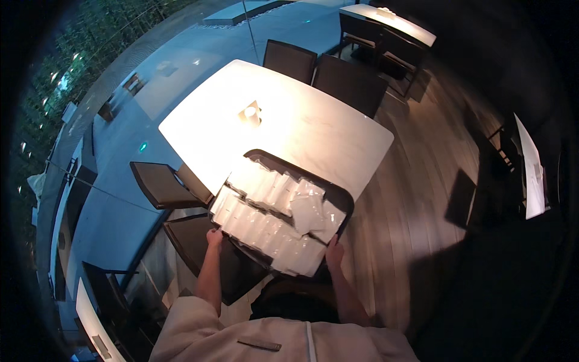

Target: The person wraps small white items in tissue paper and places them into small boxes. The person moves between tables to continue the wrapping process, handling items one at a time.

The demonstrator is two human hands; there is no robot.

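A dark tray (341, 192) with rounded corners is held in front of me, its far part over the near edge of a white table (344, 140). Rows of white packets in clear plastic wrapping (258, 221) fill much of it, and a few looser ones (307, 212) lie on top toward the right. My left hand (214, 237) grips the tray's near left rim. On the right side, my right hand (334, 253) holds the rim. Both hands' fingers are partly hidden by the tray.
On the table stands a small lit holder (251, 114). Dark chairs (348, 83) line its far side; brown chairs (165, 183) stand at the left, one (194, 244) close to my left arm. Another table (389, 22) is farther back. Glass lies beyond, at the left.
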